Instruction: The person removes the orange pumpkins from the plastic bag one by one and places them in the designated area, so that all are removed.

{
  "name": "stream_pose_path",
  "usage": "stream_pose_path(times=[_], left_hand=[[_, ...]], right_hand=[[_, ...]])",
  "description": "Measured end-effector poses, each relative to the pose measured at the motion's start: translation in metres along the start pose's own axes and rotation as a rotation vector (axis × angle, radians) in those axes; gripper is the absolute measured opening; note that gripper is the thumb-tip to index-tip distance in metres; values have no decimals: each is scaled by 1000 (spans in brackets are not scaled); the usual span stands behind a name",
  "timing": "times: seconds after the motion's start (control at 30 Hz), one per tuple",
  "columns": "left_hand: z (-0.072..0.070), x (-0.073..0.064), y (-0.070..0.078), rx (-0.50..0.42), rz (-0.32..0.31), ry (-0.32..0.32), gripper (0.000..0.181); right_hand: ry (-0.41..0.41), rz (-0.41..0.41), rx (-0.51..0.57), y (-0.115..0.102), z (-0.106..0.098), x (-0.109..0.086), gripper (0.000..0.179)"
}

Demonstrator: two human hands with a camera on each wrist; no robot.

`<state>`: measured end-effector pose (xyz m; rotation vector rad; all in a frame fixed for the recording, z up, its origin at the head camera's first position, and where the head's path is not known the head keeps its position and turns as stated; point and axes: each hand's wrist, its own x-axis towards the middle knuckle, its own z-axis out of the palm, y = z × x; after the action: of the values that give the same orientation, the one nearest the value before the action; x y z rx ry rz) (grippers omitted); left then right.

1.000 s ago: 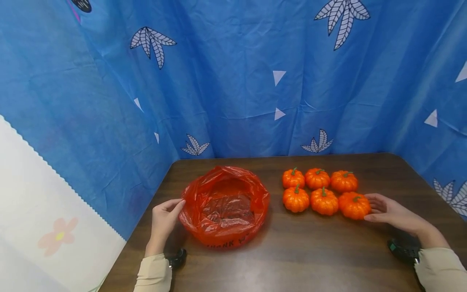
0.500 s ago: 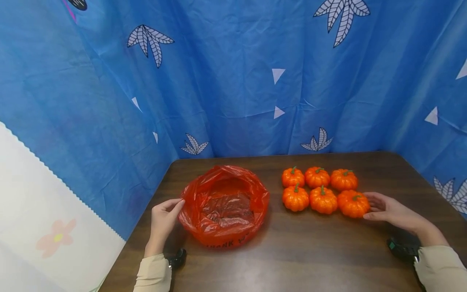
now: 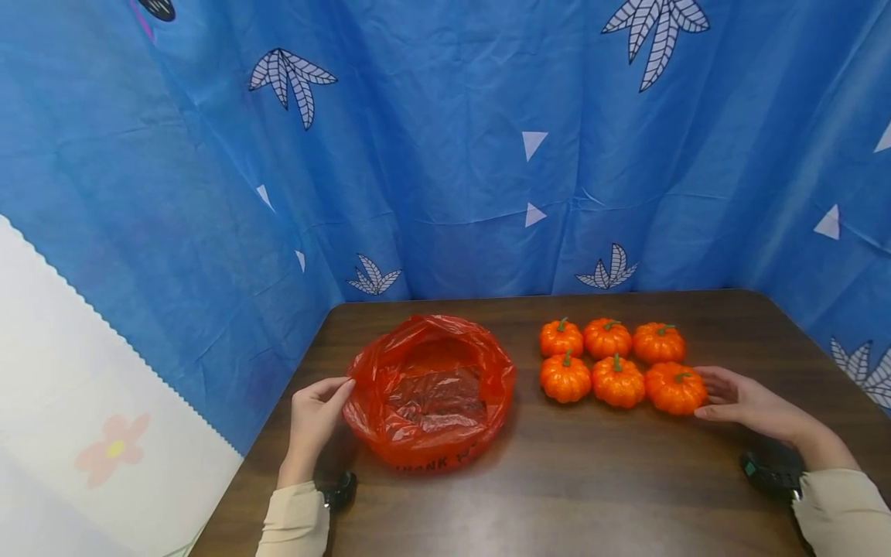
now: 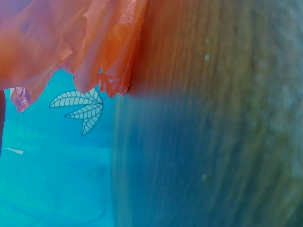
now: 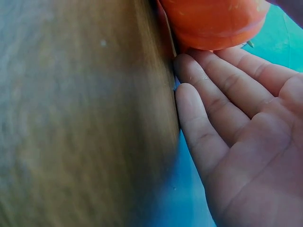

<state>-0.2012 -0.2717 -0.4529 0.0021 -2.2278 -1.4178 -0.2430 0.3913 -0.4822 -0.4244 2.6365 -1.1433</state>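
A red plastic bag (image 3: 428, 456) stands with its mouth spread wide on the left part of the table, dark letters printed low on its front. My left hand (image 3: 313, 410) pinches the bag's left rim between thumb and fingers. In the left wrist view only the crinkled edge of the bag (image 4: 109, 52) shows, not the hand. Several small orange pumpkins sit in two rows on the right. At the front row's right end is one pumpkin (image 3: 675, 389); my right hand (image 3: 741, 402) rests at its right side. The right wrist view shows nearly straight fingers (image 5: 227, 80) against that pumpkin (image 5: 215, 21).
The brown wooden table (image 3: 557, 495) runs back to a blue curtain (image 3: 473, 155) with leaf prints. A white cloth with a flower print (image 3: 114, 449) hangs at the left. A dark wrist device (image 3: 339, 493) sits on the left wrist, another device (image 3: 769, 473) on the right.
The head view shifts very slightly. Both hands, the bag and the pumpkins keep their places.
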Motion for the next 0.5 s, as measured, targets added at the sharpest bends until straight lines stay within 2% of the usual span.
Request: stream_pose_path(times=[0.27,0.5], left_hand=[[-1,3,3,57,0,-31,18],[-11,-4,5,137,23,-69,18]], right_hand=[[-8,-3,-12,-2,-2,0,71],[1,10,-83,-7,-3,-1,69]])
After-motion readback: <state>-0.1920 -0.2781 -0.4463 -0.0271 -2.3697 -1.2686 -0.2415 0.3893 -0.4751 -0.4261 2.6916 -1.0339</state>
